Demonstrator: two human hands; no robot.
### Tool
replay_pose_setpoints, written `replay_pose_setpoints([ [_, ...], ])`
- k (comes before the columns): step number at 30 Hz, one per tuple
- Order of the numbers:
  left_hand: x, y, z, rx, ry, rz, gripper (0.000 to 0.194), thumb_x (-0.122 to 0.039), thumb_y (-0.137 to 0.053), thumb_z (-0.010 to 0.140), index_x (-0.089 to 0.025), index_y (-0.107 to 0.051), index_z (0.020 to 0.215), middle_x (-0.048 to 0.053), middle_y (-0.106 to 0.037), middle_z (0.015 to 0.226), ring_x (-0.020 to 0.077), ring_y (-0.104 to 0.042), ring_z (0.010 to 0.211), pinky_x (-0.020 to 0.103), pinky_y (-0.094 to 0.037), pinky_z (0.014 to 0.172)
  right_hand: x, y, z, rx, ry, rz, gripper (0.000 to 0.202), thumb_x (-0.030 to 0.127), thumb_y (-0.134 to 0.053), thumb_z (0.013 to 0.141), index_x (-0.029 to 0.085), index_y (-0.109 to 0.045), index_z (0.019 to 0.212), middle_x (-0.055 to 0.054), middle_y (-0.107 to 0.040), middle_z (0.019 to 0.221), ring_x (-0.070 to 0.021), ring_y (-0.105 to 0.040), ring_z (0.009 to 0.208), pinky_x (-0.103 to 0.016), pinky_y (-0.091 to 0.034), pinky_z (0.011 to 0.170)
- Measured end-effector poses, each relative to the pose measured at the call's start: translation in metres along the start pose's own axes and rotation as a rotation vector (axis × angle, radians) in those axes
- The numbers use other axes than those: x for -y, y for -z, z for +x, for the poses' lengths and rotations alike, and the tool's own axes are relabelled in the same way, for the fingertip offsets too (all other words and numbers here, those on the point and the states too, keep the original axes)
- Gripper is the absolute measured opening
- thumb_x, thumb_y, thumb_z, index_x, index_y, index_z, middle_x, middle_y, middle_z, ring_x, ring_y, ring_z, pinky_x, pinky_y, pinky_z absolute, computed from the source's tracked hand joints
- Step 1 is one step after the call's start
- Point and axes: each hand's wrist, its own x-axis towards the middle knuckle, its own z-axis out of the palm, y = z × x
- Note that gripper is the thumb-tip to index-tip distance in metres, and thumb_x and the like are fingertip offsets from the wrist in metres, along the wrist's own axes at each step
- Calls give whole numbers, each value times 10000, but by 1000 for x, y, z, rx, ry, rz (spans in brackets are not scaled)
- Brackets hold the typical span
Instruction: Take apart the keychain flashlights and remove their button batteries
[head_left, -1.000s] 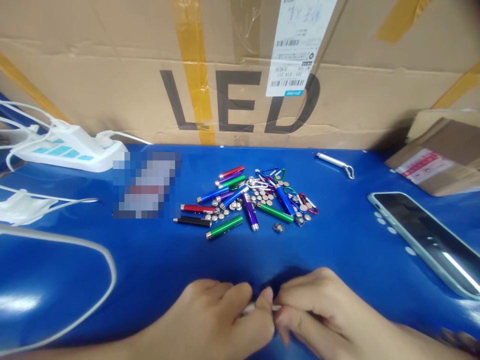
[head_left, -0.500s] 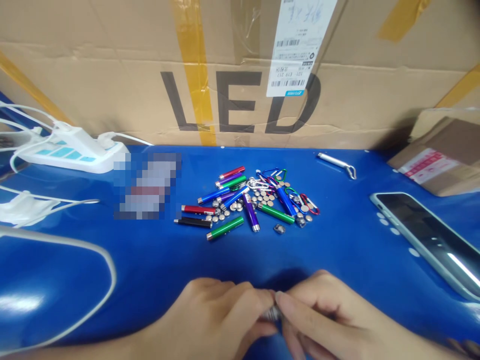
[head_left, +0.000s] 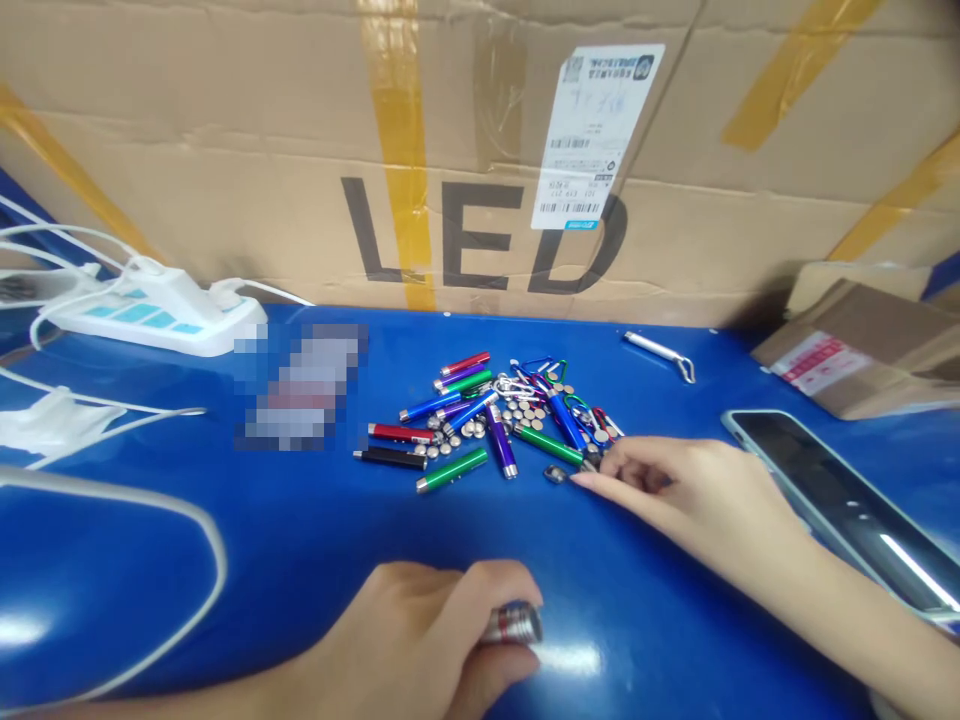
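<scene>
In my left hand [head_left: 450, 630] is a short silver flashlight tube [head_left: 514, 625] with red markings, its ridged round end facing right. Thumb and forefinger wrap it; the rest of it is hidden. My right hand [head_left: 675, 480] reaches to the right edge of a pile, fingertips drawn together around a small dark piece that they mostly hide. Just left of the thumb lies a small clear-and-black piece [head_left: 555, 473]. A green flashlight tube [head_left: 551, 445] ends at those fingertips. Several coloured tubes, among them a purple one [head_left: 501, 440], lie among button cells [head_left: 517, 412] and carabiner clips [head_left: 559, 372].
A large cardboard box [head_left: 285, 200] stands along the back. On the right are a phone [head_left: 840, 500], a smaller carton [head_left: 862, 350] and a silver flashlight with a clip [head_left: 656, 347]. A white power strip [head_left: 165, 315] and cables [head_left: 214, 540] occupy the left.
My right hand has left the silver tube and moved forward to the pile's right edge. The left hand keeps the tube, whose ridged end now shows. The camera view has tilted up slightly.
</scene>
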Motion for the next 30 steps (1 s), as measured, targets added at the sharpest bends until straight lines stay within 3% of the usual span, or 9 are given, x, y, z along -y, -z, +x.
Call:
replay_pose_setpoints([
  [5, -11, 15, 5, 108, 76, 39, 352, -367, -177, 1017, -216, -471, 898, -67, -698, 700, 83, -675, 571, 147, -489, 534, -5, 1, 6, -231, 45, -73, 406, 556, -429, 894, 236, -677, 931, -6, -656, 821, -102, -547, 480, -239, -432, 453],
  [7, -14, 19, 6, 151, 70, 37, 394, -384, -181, 1013, -217, -500, 855, -71, -689, 683, 81, -673, 571, 147, -485, 529, -8, -5, 8, -218, 91, -100, 414, 495, -373, 935, 218, -655, 1059, -52, -638, 969, -127, -600, 586, -264, -480, 520],
  [10, -13, 20, 4, 130, 36, 33, 413, -391, -192, 1011, -216, -520, 832, -75, -678, 664, 79, -663, 556, 150, -477, 520, -15, -15, 11, -158, 173, -120, 409, 434, -353, 955, 193, -631, 1133, -103, -613, 1037, -219, -620, 883, -365, -505, 744],
  [13, -9, 17, 3, 81, 12, 53, 422, -386, -177, 1012, -214, -527, 850, -68, -681, 662, 90, -659, 545, 167, -473, 507, -22, -19, 12, -136, 190, -126, 352, 384, -384, 955, 197, -639, 1109, -110, -612, 1034, -246, -598, 939, -421, -480, 790],
  [18, -8, 19, 4, 137, 8, 26, 394, -376, -239, 1009, -211, -532, 803, -75, -655, 610, 80, -619, 477, 154, -461, 482, -24, -17, 14, -143, 193, -52, 332, 376, -402, 951, 169, -658, 991, -108, -626, 945, -221, -622, 841, -377, -504, 724],
  [23, -11, 23, 3, 147, 35, -25, 266, -342, -374, 985, -213, -557, 842, -72, -661, 629, 68, -623, 509, 121, -483, 536, -24, -16, 13, -129, 171, -85, 374, 389, -362, 963, 156, -646, 1034, -111, -618, 948, -216, -630, 823, -366, -510, 703],
  [30, -9, 23, 3, 87, 20, -27, 315, -362, -270, 1008, -205, -525, 911, -44, -682, 658, 85, -657, 559, 136, -502, 553, -23, -14, 12, -170, 173, -105, 392, 448, -366, 953, 188, -655, 897, -94, -623, 926, -202, -625, 771, -346, -482, 658],
])
